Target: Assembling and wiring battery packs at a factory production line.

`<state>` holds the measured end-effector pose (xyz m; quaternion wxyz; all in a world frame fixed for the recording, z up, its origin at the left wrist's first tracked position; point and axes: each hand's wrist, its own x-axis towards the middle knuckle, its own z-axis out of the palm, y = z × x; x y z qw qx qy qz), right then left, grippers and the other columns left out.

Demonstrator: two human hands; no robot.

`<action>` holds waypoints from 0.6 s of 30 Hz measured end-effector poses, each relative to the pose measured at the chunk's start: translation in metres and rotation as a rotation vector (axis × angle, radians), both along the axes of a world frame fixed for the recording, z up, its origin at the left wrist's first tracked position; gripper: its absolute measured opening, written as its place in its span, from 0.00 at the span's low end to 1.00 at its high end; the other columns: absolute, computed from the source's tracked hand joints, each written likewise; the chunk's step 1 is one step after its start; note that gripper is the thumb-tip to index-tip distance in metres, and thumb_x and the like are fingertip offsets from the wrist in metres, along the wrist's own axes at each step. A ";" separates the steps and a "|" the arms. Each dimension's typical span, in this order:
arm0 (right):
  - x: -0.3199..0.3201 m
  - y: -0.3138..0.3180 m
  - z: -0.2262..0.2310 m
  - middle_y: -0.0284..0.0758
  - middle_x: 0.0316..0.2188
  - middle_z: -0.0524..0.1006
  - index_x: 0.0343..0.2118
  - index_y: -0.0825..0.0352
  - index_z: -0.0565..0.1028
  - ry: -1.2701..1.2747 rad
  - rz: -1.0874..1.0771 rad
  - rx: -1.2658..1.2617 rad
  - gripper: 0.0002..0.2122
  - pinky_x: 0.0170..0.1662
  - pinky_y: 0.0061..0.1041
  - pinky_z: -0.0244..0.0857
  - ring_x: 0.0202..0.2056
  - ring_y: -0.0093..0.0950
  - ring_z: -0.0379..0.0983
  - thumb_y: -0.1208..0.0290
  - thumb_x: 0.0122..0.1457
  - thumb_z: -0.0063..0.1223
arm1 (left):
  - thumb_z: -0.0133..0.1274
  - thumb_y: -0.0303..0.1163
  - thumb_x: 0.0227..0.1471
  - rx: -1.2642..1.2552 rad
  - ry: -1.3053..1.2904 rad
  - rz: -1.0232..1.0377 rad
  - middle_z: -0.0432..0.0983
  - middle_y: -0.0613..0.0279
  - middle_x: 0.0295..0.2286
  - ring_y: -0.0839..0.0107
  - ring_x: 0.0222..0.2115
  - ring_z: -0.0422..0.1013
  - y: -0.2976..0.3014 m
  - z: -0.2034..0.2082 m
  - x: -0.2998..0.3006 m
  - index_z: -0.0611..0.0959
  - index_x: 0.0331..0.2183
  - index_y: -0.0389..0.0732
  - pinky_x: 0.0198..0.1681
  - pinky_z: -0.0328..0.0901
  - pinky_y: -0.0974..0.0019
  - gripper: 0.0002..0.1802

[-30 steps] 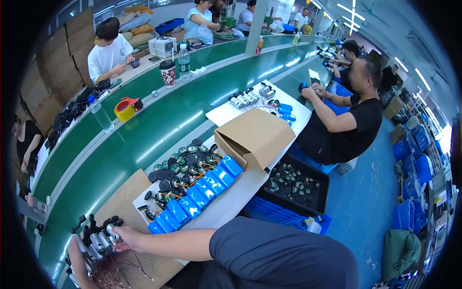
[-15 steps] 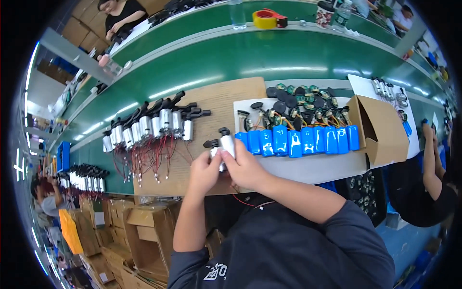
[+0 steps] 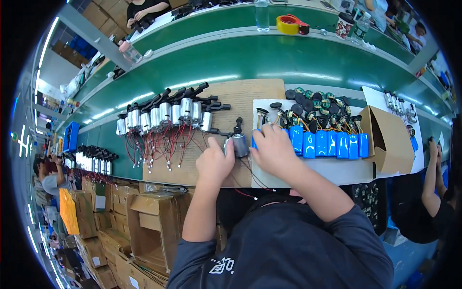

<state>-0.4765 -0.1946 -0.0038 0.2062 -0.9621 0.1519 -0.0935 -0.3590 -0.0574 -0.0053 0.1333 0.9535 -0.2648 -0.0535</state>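
Note:
A small silver motor (image 3: 239,143) with a black bracket and red and black wires lies on a brown cardboard sheet (image 3: 250,96). My left hand (image 3: 214,161) grips its left end and my right hand (image 3: 272,149) closes on its right side. To the left stands a row of several like motors (image 3: 166,114) with red wires hanging toward me. To the right lies a row of blue battery packs (image 3: 327,143) on white paper, with black round parts (image 3: 308,103) behind them.
An open cardboard box (image 3: 387,139) sits right of the blue packs. The green conveyor belt (image 3: 298,58) runs behind, with a yellow tape roll (image 3: 288,24) and a bottle (image 3: 262,12). Cardboard boxes (image 3: 144,216) are stacked below left. Another person's arm (image 3: 430,178) is at right.
My view swung from the right of the line down onto the cardboard sheet. Both hands have moved right and closed on one motor, now beside the blue packs.

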 end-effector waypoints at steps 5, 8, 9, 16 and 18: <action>0.010 -0.012 0.003 0.41 0.36 0.71 0.47 0.62 0.73 0.014 0.045 -0.235 0.26 0.45 0.37 0.59 0.45 0.40 0.67 0.56 0.45 0.64 | 0.51 0.56 0.51 -0.053 -0.025 -0.093 0.78 0.41 0.28 0.43 0.30 0.76 -0.012 0.015 0.005 0.68 0.38 0.33 0.32 0.69 0.47 0.32; 0.015 -0.017 0.005 0.42 0.37 0.71 0.48 0.60 0.73 0.084 0.049 -0.203 0.28 0.46 0.37 0.58 0.46 0.40 0.66 0.55 0.43 0.66 | 0.54 0.57 0.49 -0.187 0.033 -0.154 0.76 0.41 0.34 0.45 0.34 0.75 -0.029 -0.003 0.013 0.70 0.37 0.35 0.32 0.69 0.48 0.31; 0.017 -0.020 0.007 0.43 0.39 0.71 0.49 0.59 0.73 0.110 0.053 -0.172 0.28 0.47 0.38 0.59 0.46 0.41 0.66 0.55 0.43 0.66 | 0.54 0.55 0.49 -0.233 -0.031 -0.180 0.74 0.42 0.37 0.47 0.36 0.73 -0.034 -0.008 0.014 0.70 0.37 0.36 0.35 0.68 0.48 0.30; 0.001 -0.044 0.010 0.45 0.48 0.71 0.55 0.64 0.68 -0.161 0.111 0.385 0.33 0.53 0.41 0.61 0.50 0.41 0.68 0.57 0.45 0.66 | 0.51 0.45 0.52 -0.432 -0.235 -0.466 0.69 0.47 0.46 0.51 0.46 0.65 -0.040 -0.041 0.028 0.72 0.45 0.37 0.48 0.58 0.47 0.25; -0.010 -0.044 0.017 0.44 0.52 0.69 0.57 0.69 0.65 -0.355 0.018 0.941 0.35 0.55 0.41 0.62 0.52 0.40 0.69 0.58 0.48 0.65 | 0.50 0.42 0.53 -0.363 -0.253 -0.500 0.69 0.50 0.47 0.52 0.48 0.63 -0.043 -0.033 0.021 0.71 0.48 0.37 0.51 0.54 0.47 0.25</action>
